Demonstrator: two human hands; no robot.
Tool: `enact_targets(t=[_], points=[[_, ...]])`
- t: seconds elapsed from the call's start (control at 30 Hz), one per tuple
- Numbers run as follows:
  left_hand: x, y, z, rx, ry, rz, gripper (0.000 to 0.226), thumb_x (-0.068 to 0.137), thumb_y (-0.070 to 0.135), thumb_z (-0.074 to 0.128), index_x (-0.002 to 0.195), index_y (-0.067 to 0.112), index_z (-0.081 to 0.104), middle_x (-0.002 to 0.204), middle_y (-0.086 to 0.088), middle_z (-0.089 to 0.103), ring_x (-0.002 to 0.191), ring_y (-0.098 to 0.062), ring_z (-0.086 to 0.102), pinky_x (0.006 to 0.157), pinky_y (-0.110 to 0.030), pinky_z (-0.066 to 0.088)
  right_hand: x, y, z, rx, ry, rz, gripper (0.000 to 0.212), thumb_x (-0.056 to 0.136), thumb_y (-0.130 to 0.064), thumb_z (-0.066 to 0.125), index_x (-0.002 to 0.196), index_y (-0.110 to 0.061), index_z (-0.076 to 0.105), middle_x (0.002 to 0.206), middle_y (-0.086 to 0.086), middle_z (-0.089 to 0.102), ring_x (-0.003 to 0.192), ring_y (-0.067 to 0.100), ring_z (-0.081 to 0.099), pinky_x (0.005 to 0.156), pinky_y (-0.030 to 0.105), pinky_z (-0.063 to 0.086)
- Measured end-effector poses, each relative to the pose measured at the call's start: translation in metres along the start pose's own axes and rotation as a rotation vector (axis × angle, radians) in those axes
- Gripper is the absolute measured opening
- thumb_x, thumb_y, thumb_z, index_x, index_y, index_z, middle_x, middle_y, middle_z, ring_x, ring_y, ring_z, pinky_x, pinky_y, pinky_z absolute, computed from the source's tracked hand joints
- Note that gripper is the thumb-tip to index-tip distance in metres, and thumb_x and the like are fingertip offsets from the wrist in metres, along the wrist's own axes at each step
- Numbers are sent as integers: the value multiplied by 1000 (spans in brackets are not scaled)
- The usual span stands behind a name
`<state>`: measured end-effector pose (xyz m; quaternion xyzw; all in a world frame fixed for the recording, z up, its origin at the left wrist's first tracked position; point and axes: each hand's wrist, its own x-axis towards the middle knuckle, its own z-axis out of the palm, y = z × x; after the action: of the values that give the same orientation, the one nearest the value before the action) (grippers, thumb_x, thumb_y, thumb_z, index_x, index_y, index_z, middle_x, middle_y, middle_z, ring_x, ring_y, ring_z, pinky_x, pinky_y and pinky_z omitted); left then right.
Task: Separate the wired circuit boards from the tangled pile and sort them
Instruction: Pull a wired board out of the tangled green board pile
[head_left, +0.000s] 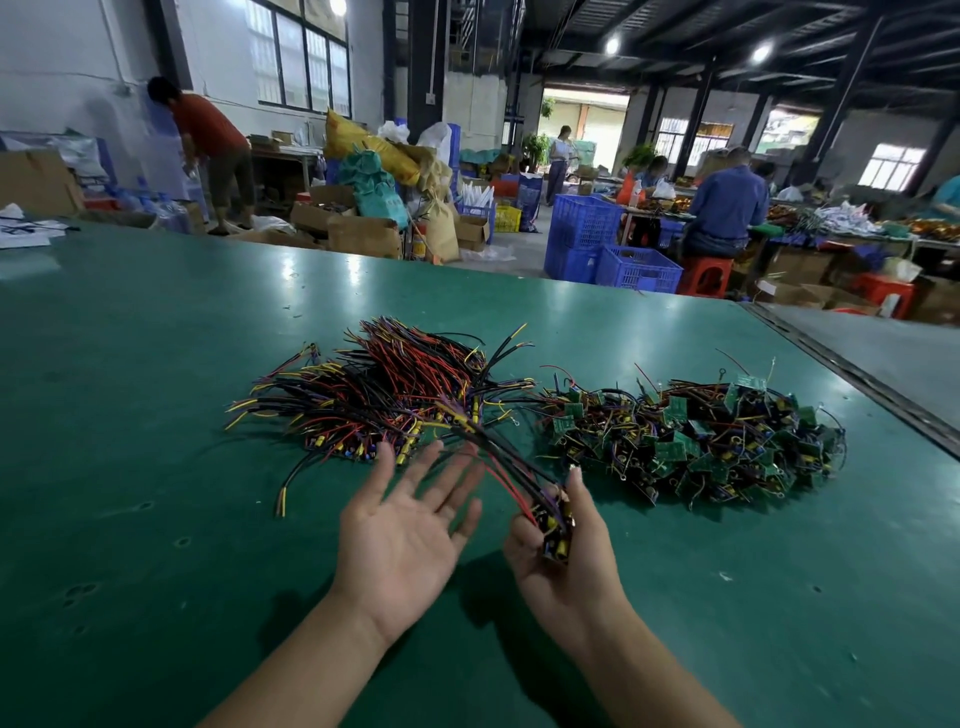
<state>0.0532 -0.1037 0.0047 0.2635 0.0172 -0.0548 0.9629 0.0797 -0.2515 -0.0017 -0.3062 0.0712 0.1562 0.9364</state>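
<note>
A tangled pile of small green circuit boards with wires (696, 441) lies on the green table (156, 415), to the right. Left of it sits a laid-out heap of boards with long red, black and yellow wires (384, 395) fanned out. My right hand (561, 551) grips a small bundle of wired boards (555, 525); their wires run up and left toward the heap. My left hand (405, 525) hovers palm up beside it, fingers spread, holding nothing.
The table's far edge runs across the middle of the view, and a metal seam (857, 374) crosses its right side. Beyond are blue crates (613, 244), cardboard boxes, sacks, and people at other benches.
</note>
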Motion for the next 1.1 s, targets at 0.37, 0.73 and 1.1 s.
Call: enact_targets(t=[0.37, 0.73, 1.1], points=[[5, 6, -3, 443, 89, 91, 21, 72, 21, 68, 91, 14, 66, 93, -5, 74, 30, -2, 29, 32, -12, 24, -12, 6, 10, -301, -136, 199, 32, 79, -41, 66, 75, -11, 74, 76, 11, 63, 51, 18, 54, 46, 24, 48], [15, 13, -15, 416, 53, 12, 48, 79, 37, 60, 118, 9, 59, 111, -6, 72, 55, -12, 59, 52, -23, 52, 23, -72, 27, -329, -136, -135, 25, 85, -9, 59, 107, -1, 66, 99, 18, 70, 73, 20, 66, 61, 25, 57], [26, 18, -21, 478, 66, -102, 34, 80, 26, 61, 109, 8, 62, 92, -5, 71, 61, -14, 58, 58, -26, 49, 112, -150, 14, -2372, 194, -529, 38, 101, -28, 47, 135, -10, 51, 133, 17, 53, 115, 35, 54, 97, 40, 43]])
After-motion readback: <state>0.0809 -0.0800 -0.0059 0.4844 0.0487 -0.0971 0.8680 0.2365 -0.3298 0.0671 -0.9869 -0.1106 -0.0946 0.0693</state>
